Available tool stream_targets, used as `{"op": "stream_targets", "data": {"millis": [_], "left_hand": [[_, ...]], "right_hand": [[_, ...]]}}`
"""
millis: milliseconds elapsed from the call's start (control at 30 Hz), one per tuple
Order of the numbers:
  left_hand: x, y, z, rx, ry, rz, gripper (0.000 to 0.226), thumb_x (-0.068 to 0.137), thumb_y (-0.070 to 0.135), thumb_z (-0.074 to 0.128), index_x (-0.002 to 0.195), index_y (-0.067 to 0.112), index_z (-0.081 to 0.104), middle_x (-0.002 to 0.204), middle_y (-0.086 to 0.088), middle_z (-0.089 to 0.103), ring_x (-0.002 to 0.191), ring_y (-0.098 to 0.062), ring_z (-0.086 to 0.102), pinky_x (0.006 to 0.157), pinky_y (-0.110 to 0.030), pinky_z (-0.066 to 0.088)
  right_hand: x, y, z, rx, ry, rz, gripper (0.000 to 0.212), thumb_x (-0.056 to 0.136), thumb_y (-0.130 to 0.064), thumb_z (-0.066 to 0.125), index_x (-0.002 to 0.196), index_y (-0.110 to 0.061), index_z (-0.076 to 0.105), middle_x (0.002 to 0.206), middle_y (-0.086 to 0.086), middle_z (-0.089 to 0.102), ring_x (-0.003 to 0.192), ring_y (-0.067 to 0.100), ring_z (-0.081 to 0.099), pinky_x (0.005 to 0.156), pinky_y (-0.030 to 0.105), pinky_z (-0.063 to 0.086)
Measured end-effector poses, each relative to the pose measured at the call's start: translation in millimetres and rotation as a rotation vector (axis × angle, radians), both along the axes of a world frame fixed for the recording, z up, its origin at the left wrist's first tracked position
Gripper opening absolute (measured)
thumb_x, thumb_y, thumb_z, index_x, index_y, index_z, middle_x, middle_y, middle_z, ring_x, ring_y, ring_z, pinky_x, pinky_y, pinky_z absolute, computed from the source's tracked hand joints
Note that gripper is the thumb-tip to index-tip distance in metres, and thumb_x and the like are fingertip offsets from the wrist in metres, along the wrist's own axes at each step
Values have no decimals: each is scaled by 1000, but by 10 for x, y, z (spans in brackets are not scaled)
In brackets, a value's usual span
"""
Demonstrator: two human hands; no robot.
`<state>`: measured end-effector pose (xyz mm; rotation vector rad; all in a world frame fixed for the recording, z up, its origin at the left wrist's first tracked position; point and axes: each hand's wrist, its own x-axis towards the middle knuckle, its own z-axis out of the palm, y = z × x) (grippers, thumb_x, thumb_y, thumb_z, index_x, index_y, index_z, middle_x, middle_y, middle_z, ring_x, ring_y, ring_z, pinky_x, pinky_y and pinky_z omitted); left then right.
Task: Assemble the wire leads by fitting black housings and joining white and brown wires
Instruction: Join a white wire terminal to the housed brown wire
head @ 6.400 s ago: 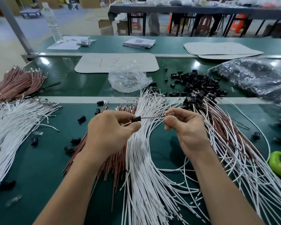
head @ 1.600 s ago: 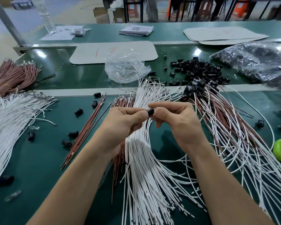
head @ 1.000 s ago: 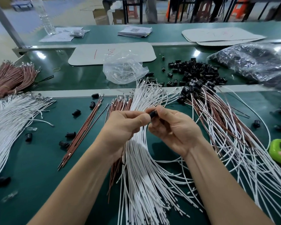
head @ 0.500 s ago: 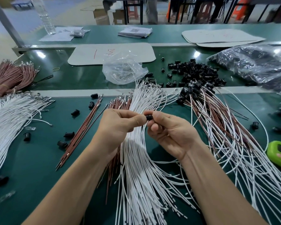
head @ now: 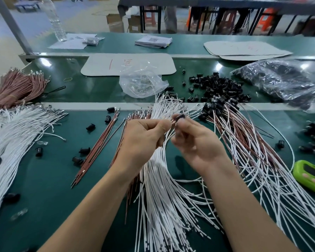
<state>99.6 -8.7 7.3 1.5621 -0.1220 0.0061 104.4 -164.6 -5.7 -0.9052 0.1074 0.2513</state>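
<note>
Mating housing to wire end: the line between the two grips runs sideways

At far left, a loose row of brown insulated wires [head: 96,148] lies on the green tabletop [head: 44,179], well apart from both hands. The left hand [head: 144,137] is held above the fan of white insulated wires [head: 158,197]. Its grip is closed, thumb against forefinger, on a thin wire end [head: 173,122] that points to the right. Blur hides the wire's colour.

Just right of that end is the small black plastic housing [head: 180,116], clamped between the thumb and fingertips of the right hand [head: 198,144]. It sits slightly higher than the left pinch. Whether end and housing touch cannot be told.

Judgement: the step in hand is insertion. The housing lies directly right of the left grip and a little above it. The wire end's long axis runs left to right toward the housing, so the coming push should follow that line, with the hands closing on each other. Both hands are equally near and neither has to reach. Alignment of the housing's bore with the wire end cannot be confirmed.

Further right, finished white-and-brown leads [head: 244,142] fan across the tabletop.
</note>
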Motion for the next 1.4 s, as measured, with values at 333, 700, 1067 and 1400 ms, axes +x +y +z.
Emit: {"op": "stream_targets", "data": {"millis": [333,700,1067,1400], "left_hand": [[-70,-106,189,52,-14,-172,19,98,14,68,93,24,84,54,5,57,50,-9,46,50,-19,39],[-274,-354,554,585,-372,-227,13,97,27,70,95,34,80,76,10,77,61,-18,70,60,-42,61],[-848,-1133,257,839,-241,-701,31,94,55,64,88,27,77,66,4,69,57,-11,59,60,-28,49],[-148,-710,73,792,-145,-179,18,97,33,66,109,31,80,105,14,78,88,-4,68,91,-27,57]], "right_hand": [[280,-852,1151,-8,-6,-456,17,102,-12,59,93,-4,70,81,14,76,74,24,77,62,29,62],[704,-1551,1894,-46,0,-612,20,106,-6,48,89,-4,58,52,0,56,37,4,45,40,17,36],[803,-1225,689,-1412,-3,1,15,86,10,72,78,-2,68,75,12,68,62,19,62,55,25,51],[609,-998,445,-1991,-276,-154,26,85,-7,67,76,-28,79,113,2,57,109,23,53,96,40,49]]}}
